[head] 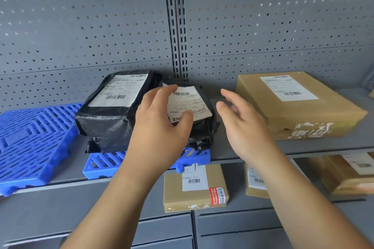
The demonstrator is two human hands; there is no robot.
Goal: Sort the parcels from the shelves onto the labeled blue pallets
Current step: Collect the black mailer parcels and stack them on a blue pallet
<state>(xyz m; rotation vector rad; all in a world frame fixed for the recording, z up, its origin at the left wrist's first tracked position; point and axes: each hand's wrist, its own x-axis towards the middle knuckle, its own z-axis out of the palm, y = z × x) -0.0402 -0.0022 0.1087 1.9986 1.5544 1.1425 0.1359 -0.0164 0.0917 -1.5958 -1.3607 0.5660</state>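
Observation:
Two black plastic-wrapped parcels lie side by side on a small blue pallet (105,162) on the grey shelf. The larger black parcel (109,113) is on the left; the smaller black parcel (199,127), with a white label on top, is on the right. My left hand (162,123) hovers over the smaller parcel's left side, fingers spread and lightly curved, thumb near its label; contact is unclear. My right hand (244,125) is open in the air just right of that parcel, holding nothing. A large brown carton (299,111) lies on the shelf to the right.
A second, bigger blue pallet (32,143) lies tilted at the left end of the shelf. On the lower shelf sit a small brown box (194,188), another box (255,184) partly behind my right forearm, and a blurred carton (348,174). Perforated grey panels back the shelf.

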